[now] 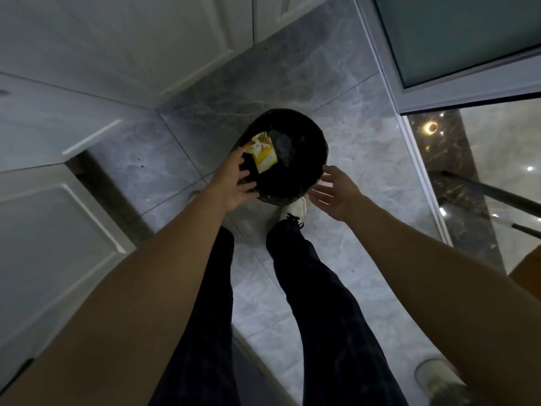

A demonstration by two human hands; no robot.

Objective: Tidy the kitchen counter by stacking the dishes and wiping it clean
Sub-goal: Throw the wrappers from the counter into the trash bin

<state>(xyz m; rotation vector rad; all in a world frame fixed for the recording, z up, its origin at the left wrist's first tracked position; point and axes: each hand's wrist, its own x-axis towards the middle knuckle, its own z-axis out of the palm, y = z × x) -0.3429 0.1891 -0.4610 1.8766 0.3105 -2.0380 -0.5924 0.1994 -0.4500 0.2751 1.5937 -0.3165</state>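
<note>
A round black bin (319, 136) lined with a black bag stands on the grey tiled floor, straight below me. A yellow food wrapper (265, 155) lies inside it at the left, next to some grey crumpled waste. My left hand (231, 186) is at the bin's left rim, fingers apart over the bag's edge, thumb close to the wrapper. My right hand (336, 191) hovers open, palm inward, just off the bin's right rim and holds nothing. No dishes or counter are in view.
White cabinet doors (87, 54) run along the left. A frosted glass sliding door (468, 39) and its frame stand at the right, with glossy dark flooring (445, 171) beyond. My white shoe (295, 210) touches the bin's near side.
</note>
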